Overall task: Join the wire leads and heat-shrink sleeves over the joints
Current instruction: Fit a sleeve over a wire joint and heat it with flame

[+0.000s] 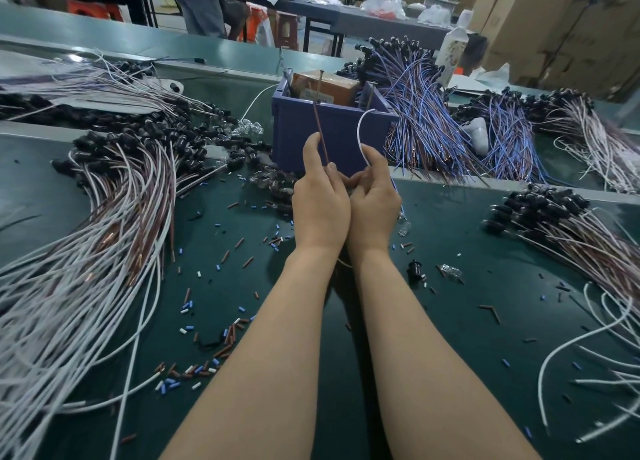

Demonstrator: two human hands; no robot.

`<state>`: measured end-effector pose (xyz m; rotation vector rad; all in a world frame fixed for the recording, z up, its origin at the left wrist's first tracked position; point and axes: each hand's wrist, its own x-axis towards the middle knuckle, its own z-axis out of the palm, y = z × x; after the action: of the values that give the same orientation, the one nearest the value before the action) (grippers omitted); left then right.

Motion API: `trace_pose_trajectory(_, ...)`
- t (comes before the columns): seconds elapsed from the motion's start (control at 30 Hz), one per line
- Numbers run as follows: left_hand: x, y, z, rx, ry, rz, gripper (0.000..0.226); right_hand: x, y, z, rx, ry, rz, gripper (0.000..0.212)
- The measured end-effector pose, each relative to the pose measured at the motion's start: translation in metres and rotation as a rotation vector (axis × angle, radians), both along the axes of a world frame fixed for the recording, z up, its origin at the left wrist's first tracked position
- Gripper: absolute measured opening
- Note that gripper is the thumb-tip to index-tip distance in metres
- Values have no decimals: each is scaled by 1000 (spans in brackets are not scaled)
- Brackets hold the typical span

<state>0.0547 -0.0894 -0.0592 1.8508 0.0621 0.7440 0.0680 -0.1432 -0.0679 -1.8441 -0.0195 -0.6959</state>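
Factory assembly floor: green workbench (450,217), wire harness piles (104,217), stacked cartons (554,27).

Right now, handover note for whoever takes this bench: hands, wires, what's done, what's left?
Left hand: pinches the brown wire, which stands up.
Right hand: holds the white wire, looped upward.
Both meet before the blue bin; the joint is hidden in the fingers.
Short tube pieces lie scattered on the green mat.
Done: cannot tell.
Left: finish the joint, sleeve it, shrink it.
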Motion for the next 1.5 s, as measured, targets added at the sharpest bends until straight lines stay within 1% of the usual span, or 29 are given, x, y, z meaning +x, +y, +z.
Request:
trace_pose_trajectory(0.17,1,0,0,-4,25,5,43,0,0,5,-50,42,-28,33)
trace_pose_trajectory(0.5,2,1,-2,-31,15,12,43,-1,1,3,-78,38,-48,30)
trace_pose_trajectory(0.67,2,0,-2,-35,25,1,46,-1,1,3,-52,33,-39,27)
trace_pose_trajectory(0.9,1,-2,-2,-62,-2,3,47,-2,-1,4,-36,-24,-171,24)
trace_pose_trajectory(1.03,2,-2,-2,-90,14,-1,47,-2,-1,5,-9,-21,-194,23)
trace_pose_trajectory(1.33,5,-1,-5,-82,31,-10,46,0,0,3,74,4,-221,22)
trace_pose_trajectory(1.4,5,-1,-6,-82,29,-11,46,0,0,1,65,17,-205,23)
trace_pose_trajectory(1.5,5,0,-6,-84,30,-10,47,-1,0,0,-1,5,-168,28)
